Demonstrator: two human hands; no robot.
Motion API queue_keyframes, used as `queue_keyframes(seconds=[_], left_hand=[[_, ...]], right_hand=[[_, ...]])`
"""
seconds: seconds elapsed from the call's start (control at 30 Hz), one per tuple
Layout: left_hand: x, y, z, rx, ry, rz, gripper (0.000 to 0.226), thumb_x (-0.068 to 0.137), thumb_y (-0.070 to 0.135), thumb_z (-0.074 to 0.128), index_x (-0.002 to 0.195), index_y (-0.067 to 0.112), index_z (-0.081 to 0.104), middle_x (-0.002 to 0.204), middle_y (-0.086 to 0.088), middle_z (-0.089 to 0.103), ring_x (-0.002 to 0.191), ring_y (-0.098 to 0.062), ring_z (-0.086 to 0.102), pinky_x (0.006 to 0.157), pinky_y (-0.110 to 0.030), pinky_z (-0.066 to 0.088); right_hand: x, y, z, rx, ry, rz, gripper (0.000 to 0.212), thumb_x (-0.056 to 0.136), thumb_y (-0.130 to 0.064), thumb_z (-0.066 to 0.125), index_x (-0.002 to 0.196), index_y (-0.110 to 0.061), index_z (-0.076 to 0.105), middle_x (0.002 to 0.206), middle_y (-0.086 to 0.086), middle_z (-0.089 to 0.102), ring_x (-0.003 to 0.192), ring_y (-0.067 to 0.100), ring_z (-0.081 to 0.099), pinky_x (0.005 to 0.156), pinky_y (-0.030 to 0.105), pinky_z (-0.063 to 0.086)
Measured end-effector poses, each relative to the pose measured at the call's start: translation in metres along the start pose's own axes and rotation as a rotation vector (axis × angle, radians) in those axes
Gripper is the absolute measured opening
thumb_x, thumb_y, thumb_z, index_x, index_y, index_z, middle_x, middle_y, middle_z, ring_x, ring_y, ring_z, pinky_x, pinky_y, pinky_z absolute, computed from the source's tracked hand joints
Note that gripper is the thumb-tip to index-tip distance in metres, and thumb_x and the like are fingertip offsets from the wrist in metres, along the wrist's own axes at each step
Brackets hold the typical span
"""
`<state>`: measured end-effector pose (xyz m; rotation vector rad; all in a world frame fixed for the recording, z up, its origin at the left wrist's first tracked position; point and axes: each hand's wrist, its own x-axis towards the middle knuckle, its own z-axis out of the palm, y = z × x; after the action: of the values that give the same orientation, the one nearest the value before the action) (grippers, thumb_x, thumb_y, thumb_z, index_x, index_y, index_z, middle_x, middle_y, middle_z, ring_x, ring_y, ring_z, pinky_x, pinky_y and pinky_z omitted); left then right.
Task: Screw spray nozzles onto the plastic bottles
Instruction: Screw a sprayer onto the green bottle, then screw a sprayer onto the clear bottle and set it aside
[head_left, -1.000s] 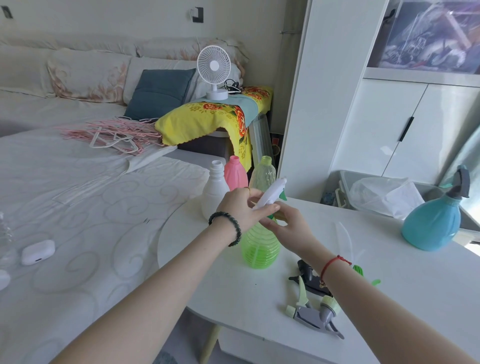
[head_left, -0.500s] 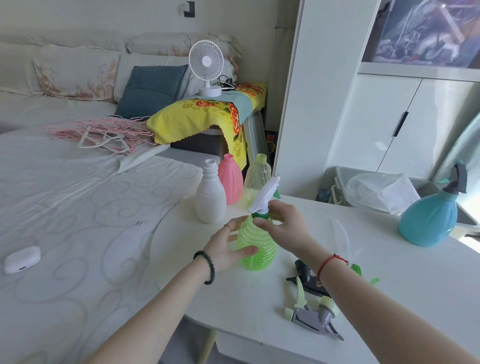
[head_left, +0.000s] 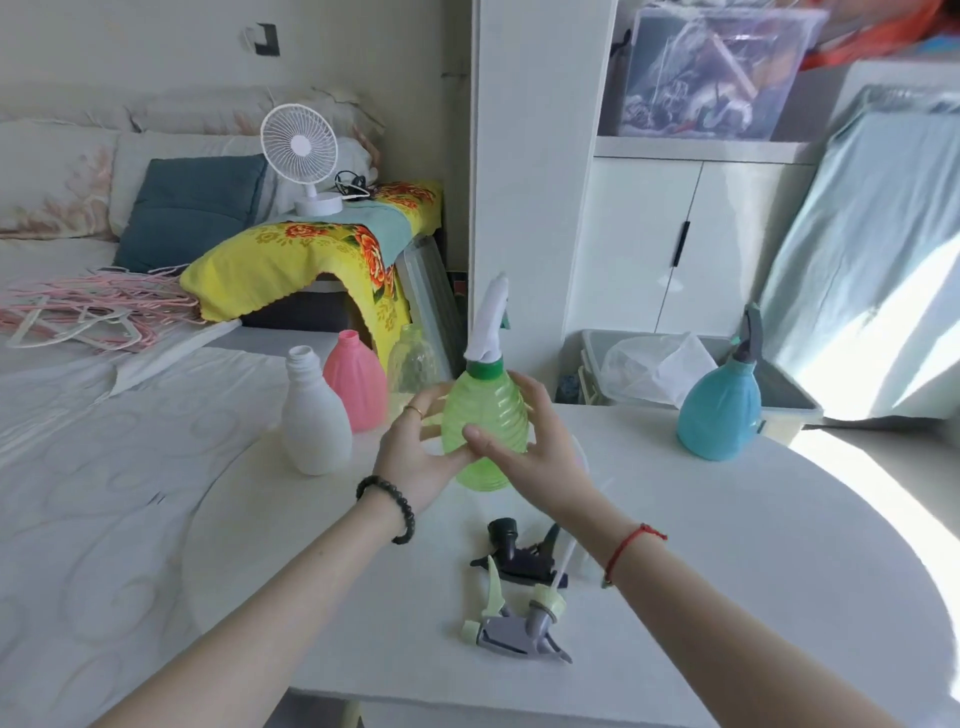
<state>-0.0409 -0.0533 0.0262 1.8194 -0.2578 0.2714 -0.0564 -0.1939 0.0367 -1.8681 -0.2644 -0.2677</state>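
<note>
A ribbed green bottle (head_left: 485, 410) stands on the white table (head_left: 727, 545) with a white spray nozzle (head_left: 488, 322) and green collar on its neck. My left hand (head_left: 415, 452) cups its left side and my right hand (head_left: 524, 447) wraps its right side, thumb across the front. A white bottle (head_left: 314, 415), a pink bottle (head_left: 356, 379) and a clear bottle (head_left: 413, 361) stand uncapped behind to the left. A blue bottle (head_left: 719, 410) with a dark nozzle sits at the right. Two loose nozzles, one dark (head_left: 519, 553) and one grey-green (head_left: 519, 623), lie near my right wrist.
A bed (head_left: 104, 493) runs along the left of the table, with pink hangers (head_left: 98, 312) and a fan (head_left: 298, 150) on a yellow cloth behind. A white cabinet (head_left: 675, 249) and a bin with a plastic bag (head_left: 654, 364) stand beyond the table.
My right hand came down from the nozzle collar to the bottle's body. My left hand went from the nozzle to the bottle's side. The camera moved closer and turned right.
</note>
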Motion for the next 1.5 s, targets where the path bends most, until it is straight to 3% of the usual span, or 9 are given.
queue_keyframes(seconds=[0.17, 0.27, 0.6, 0.73, 0.9, 1.07, 1.17, 1.3, 1.5], left_hand=[[0.020, 0.037, 0.095, -0.153, -0.123, -0.003, 0.043, 0.065, 0.038, 0.076, 0.093, 0.049, 0.045, 0.101, 0.022, 0.053, 0.099, -0.009, 0.057, 0.082, -0.032, 0.051], [0.027, 0.046, 0.158, -0.222, -0.235, -0.078, 0.027, 0.078, 0.046, 0.061, 0.101, 0.043, 0.048, 0.116, 0.006, 0.055, 0.106, -0.017, 0.056, 0.091, -0.046, 0.050], [0.020, 0.012, 0.287, -0.191, -0.434, -0.225, 0.043, 0.083, 0.031, 0.059, 0.123, 0.030, 0.045, 0.121, 0.002, 0.047, 0.105, -0.015, 0.052, 0.092, -0.037, 0.049], [0.020, 0.000, 0.296, -0.191, -0.456, -0.218, 0.042, 0.083, 0.029, 0.059, 0.122, 0.035, 0.044, 0.130, 0.000, 0.047, 0.113, -0.019, 0.054, 0.088, -0.033, 0.049], [0.021, -0.005, 0.270, -0.114, -0.475, -0.190, 0.050, 0.084, 0.034, 0.057, 0.129, 0.031, 0.037, 0.133, -0.002, 0.043, 0.117, -0.021, 0.053, 0.095, -0.036, 0.046], [0.039, -0.006, 0.172, -0.119, -0.273, -0.096, 0.040, 0.086, 0.028, 0.055, 0.124, 0.026, 0.042, 0.123, 0.001, 0.049, 0.106, -0.015, 0.054, 0.083, -0.019, 0.041], [0.052, -0.008, 0.096, -0.091, -0.088, -0.044, 0.033, 0.086, 0.023, 0.056, 0.117, 0.026, 0.046, 0.117, 0.002, 0.052, 0.098, -0.009, 0.054, 0.075, -0.009, 0.041], [0.057, -0.016, 0.007, -0.050, 0.130, -0.001, 0.033, 0.084, 0.023, 0.059, 0.115, 0.027, 0.047, 0.111, 0.005, 0.052, 0.092, 0.009, 0.050, 0.071, -0.001, 0.040], [0.068, -0.052, -0.051, 0.058, 0.099, -0.180, 0.061, 0.084, 0.040, 0.055, 0.136, 0.029, 0.025, 0.144, -0.001, 0.034, 0.131, -0.017, 0.035, 0.104, -0.029, 0.030]], right_hand=[[-0.005, 0.016, -0.104, -0.168, 0.052, 0.009, 0.099, 0.052, -0.059, 0.071, 0.137, -0.031, 0.030, 0.136, 0.001, 0.043, 0.127, 0.015, 0.041, 0.106, 0.047, 0.038], [-0.014, 0.044, -0.158, -0.225, 0.165, 0.034, 0.091, 0.056, -0.039, 0.081, 0.133, -0.034, 0.034, 0.130, 0.000, 0.047, 0.122, 0.019, 0.046, 0.102, 0.048, 0.041], [-0.045, 0.140, -0.246, -0.147, 0.281, 0.213, 0.065, 0.064, -0.014, 0.080, 0.113, -0.028, 0.039, 0.109, -0.012, 0.050, 0.109, 0.021, 0.051, 0.083, 0.031, 0.052], [-0.050, 0.151, -0.250, -0.066, 0.289, 0.224, 0.064, 0.069, -0.012, 0.076, 0.117, -0.031, 0.038, 0.105, -0.021, 0.050, 0.107, 0.018, 0.052, 0.061, 0.007, 0.049], [-0.058, 0.137, -0.243, -0.194, 0.399, 0.265, 0.089, 0.069, -0.022, 0.076, 0.139, -0.026, 0.021, 0.146, 0.000, 0.032, 0.133, 0.020, 0.032, 0.107, 0.040, 0.034], [-0.053, 0.072, -0.213, -0.157, 0.742, -0.241, 0.062, 0.075, -0.013, 0.068, 0.116, -0.046, 0.035, 0.118, -0.015, 0.047, 0.110, 0.017, 0.050, 0.093, 0.023, 0.044], [-0.029, 0.030, -0.166, -0.085, 0.566, -0.380, 0.055, 0.076, -0.012, 0.068, 0.111, -0.044, 0.039, 0.110, -0.019, 0.051, 0.099, 0.011, 0.055, 0.085, 0.017, 0.048], [0.015, 0.004, -0.084, 0.000, 0.270, -0.297, 0.054, 0.074, -0.015, 0.069, 0.110, -0.044, 0.041, 0.111, -0.016, 0.053, 0.102, 0.009, 0.056, 0.084, 0.023, 0.048], [0.079, 0.016, 0.019, -0.051, -0.073, 0.011, 0.076, 0.073, -0.027, 0.073, 0.133, -0.034, 0.028, 0.135, 0.002, 0.042, 0.121, 0.022, 0.045, 0.096, 0.036, 0.042]])
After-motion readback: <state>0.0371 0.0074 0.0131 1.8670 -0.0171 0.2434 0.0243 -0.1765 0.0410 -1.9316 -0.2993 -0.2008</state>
